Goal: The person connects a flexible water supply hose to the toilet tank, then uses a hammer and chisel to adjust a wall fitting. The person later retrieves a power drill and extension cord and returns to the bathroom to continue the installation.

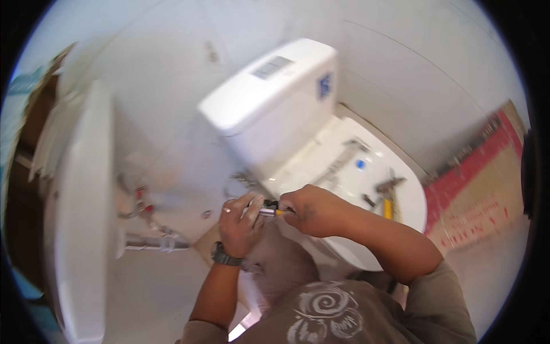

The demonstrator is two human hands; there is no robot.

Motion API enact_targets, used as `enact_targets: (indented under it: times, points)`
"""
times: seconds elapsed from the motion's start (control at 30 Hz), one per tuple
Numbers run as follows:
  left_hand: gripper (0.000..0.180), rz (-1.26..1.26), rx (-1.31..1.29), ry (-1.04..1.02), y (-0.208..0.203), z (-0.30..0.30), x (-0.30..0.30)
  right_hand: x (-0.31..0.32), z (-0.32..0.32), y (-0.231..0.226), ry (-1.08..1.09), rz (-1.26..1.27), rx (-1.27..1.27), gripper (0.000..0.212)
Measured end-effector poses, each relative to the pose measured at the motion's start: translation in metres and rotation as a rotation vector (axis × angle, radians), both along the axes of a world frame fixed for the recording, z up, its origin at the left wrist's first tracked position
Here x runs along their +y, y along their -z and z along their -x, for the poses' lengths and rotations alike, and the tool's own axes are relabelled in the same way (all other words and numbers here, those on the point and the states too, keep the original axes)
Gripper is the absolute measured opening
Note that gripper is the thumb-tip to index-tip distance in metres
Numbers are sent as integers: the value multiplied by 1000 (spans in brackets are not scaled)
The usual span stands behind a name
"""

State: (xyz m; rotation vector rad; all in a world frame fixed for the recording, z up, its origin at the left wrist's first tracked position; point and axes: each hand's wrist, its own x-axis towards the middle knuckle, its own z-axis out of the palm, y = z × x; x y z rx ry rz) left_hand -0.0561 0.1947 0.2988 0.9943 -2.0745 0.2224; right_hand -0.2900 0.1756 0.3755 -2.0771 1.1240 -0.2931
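Observation:
In front of my body, my left hand [240,221] is closed around a short chrome cylinder [267,212] with a dark piece beside it. My right hand [306,211] is closed at the other end of the cylinder, where a small yellow-orange part [281,212] shows by the fingers. What kind of piece it is, I cannot make out. Just beyond both hands stands a white toilet [275,149]. On its lid [409,215] lie a blurred hammer-like tool [354,150], a round blue cap [360,164], a pliers-like tool [391,184] and a yellow-handled tool [388,209].
A white basin-like fixture [86,212] rises at the left, close to a metal pipe [154,243] and a red-marked valve [143,200]. A red and brown cardboard box [472,198] lies right of the toilet. Pale walls stand behind.

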Motion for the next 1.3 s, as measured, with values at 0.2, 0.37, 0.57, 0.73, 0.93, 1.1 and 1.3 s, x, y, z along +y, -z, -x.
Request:
enact_targets:
  times: [0.2, 0.37, 0.57, 0.73, 0.93, 1.1, 1.3]
  points:
    - [49, -198, -136, 175, 13, 70, 3, 43, 75, 28, 145, 30, 337, 18]
    - [44, -330, -127, 73, 12, 101, -17, 53, 124, 42, 396, 164, 196, 17]
    - [45, -496, 0, 71, 25, 126, -23, 41, 141, 57, 650, -64, -36, 20]
    - [44, -476, 71, 55, 34, 131, -21, 40, 135, 57, 664, -35, -91, 23]
    - [40, -460, -42, 90, 27, 143, -14, 28, 148, 58, 799, 41, 143, 26]
    - [35, -553, -85, 61, 32, 171, -8, -5, 141, 75, 885, 31, 141, 31]
    - [38, -518, 63, 105, 39, 172, -10, 2, 137, 76, 800, 322, 143, 34]
